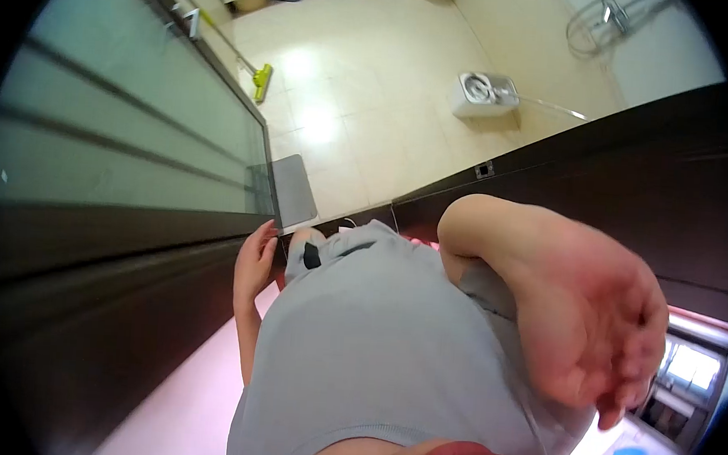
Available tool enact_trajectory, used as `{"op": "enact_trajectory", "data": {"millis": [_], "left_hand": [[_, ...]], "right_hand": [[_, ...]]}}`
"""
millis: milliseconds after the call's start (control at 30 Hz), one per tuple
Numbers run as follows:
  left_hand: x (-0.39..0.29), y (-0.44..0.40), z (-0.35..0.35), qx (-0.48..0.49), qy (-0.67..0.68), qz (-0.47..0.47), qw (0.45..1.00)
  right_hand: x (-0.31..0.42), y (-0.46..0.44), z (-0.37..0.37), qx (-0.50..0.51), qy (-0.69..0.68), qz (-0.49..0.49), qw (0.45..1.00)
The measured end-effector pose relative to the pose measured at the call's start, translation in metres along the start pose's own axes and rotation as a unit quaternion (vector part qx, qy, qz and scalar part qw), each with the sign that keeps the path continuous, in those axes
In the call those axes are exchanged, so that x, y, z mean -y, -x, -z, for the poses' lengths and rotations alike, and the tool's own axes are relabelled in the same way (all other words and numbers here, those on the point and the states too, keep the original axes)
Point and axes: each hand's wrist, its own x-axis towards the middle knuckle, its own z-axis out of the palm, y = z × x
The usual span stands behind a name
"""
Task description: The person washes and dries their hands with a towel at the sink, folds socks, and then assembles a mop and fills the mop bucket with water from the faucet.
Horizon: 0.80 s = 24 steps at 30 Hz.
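My left hand [255, 262] is beside the bottom edge of the dark-framed glass door [129, 121], with its fingers stretched out and nothing visible in them; whether it touches the frame I cannot tell. On the right, close to the camera, my right hand [596, 317] is raised with its palm in view. Its fingers are loosely bent, and the palm holds nothing. Between the two hands is my grey shirt [374, 336].
Beyond a dark threshold lies a pale tiled floor [373, 86] with a grey mat [294, 191], a green-headed floor tool [261, 83] and a white bin [482, 101]. A shower head [610, 16] hangs on the wall. A dark panel [634, 177] is at the right.
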Motion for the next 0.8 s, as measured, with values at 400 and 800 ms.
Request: {"op": "enact_trajectory", "data": {"millis": [400,800], "left_hand": [[-0.042,-0.302,0.029,0.207,-0.141,-0.172,0.953],[-0.147,-0.477,-0.005,0.406,-0.146,-0.294,0.853]], "right_hand": [[-0.064,0.107,0.067,0.31,0.282,0.144,0.896],[-0.113,0.175,0.11,0.537,0.493,0.141,0.669]]}}
